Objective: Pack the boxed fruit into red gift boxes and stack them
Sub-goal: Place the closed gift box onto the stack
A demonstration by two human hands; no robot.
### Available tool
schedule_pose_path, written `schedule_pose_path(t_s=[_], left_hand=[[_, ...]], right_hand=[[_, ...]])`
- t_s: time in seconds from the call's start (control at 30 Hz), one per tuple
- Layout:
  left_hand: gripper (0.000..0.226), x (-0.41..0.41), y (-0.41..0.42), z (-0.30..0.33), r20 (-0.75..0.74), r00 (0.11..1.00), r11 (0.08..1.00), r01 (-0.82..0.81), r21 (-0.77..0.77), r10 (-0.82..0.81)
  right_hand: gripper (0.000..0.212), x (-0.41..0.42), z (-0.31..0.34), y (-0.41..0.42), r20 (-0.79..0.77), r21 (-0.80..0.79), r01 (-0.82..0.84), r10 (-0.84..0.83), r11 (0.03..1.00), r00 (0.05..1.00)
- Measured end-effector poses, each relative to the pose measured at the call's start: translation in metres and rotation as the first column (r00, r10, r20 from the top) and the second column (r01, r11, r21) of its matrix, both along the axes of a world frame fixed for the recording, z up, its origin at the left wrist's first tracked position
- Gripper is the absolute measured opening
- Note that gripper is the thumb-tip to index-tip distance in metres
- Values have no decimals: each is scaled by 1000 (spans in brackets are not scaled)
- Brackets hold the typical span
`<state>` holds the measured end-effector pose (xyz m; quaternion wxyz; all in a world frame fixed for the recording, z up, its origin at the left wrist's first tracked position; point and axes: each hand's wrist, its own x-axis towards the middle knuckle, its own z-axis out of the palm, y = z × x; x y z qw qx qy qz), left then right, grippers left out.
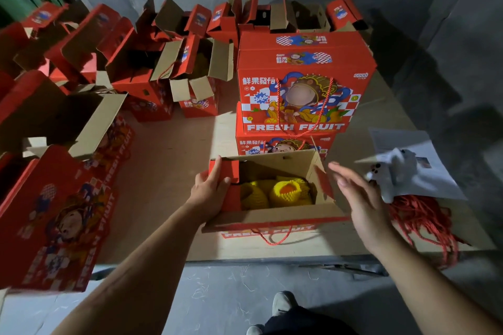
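An open red gift box (275, 219) stands at the front edge of the board, its top flaps up. Inside lie fruits in yellow foam netting (288, 193), one showing orange. My left hand (211, 189) presses the box's left red flap (224, 168), fingers straight over it and thumb at its edge. My right hand (359, 198) hovers open beside the right flap (324, 185), fingers straight, holding nothing. Behind the open box, two closed red gift boxes (302, 90) are stacked, printed "FRESH FRUIT", with red cord handles.
Several open, empty-looking red boxes (152, 62) crowd the back and left. A large red box (57, 215) leans at the left front. A white cloth (394, 171), a paper sheet and a heap of red cords (419, 217) lie to the right. My shoe (283, 303) is on the floor.
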<state>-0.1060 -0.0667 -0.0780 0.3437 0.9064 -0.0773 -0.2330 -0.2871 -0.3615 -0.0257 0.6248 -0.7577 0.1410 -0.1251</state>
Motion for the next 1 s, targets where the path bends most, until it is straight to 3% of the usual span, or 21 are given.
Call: schedule_pose_path(t_s=[0.07, 0.13, 0.2, 0.3, 0.4, 0.5, 0.6, 0.67, 0.73, 0.77, 0.83, 0.9, 0.93, 1.0], left_hand=[[59, -3, 0, -3, 104, 994, 999, -29, -30, 32], [55, -11, 0, -4, 177, 980, 989, -74, -127, 96], [52, -13, -2, -6, 192, 966, 967, -131, -221, 175], [49, -6, -9, -7, -24, 936, 850, -329, -411, 351], [54, 6, -12, -6, -134, 909, 812, -413, -412, 395], [63, 10, -16, 2, -149, 889, 811, -457, -366, 434], [45, 9, -21, 12, -251, 851, 758, -526, -386, 462], [44, 11, -24, 12, -231, 850, 735, -525, -429, 473], [52, 11, -23, 8, -200, 868, 737, -493, -462, 454], [53, 10, -20, 5, -217, 866, 706, -494, -507, 450], [39, 5, -14, 5, -382, 822, 541, -566, -621, 421], [26, -1, -8, 11, -491, 813, 441, -582, -684, 312], [32, -4, -7, 13, -519, 815, 419, -579, -700, 259], [46, -11, -11, 16, -458, 837, 501, -546, -671, 299]], right_hand=[[53, 7, -8, -3, -66, -10, -12, 11, 1000, 998], [59, 14, -17, -3, -172, -10, -193, 188, 981, 967], [63, 15, -31, -8, -264, -245, -423, 360, 872, 895], [53, 15, -43, -19, -279, -486, -495, 409, 721, 869], [49, 8, -40, -40, -216, -539, -522, 491, 661, 844], [77, 4, -39, -67, -267, -604, -594, 567, 532, 779], [86, 10, -41, -81, -330, -687, -623, 604, 374, 726], [79, 14, -41, -75, -301, -644, -628, 610, 437, 733], [66, 12, -47, -57, -129, -534, -503, 523, 679, 842], [60, 11, -51, -44, -30, -475, -356, 390, 805, 921], [58, 13, -59, -21, 54, -300, -88, 109, 950, 993], [72, 22, -57, -4, -37, -44, 20, -21, 999, 999], [81, 27, -56, -1, -98, -6, 56, -57, 998, 994], [88, 36, -52, -2, -169, -150, 30, -56, 988, 984]])
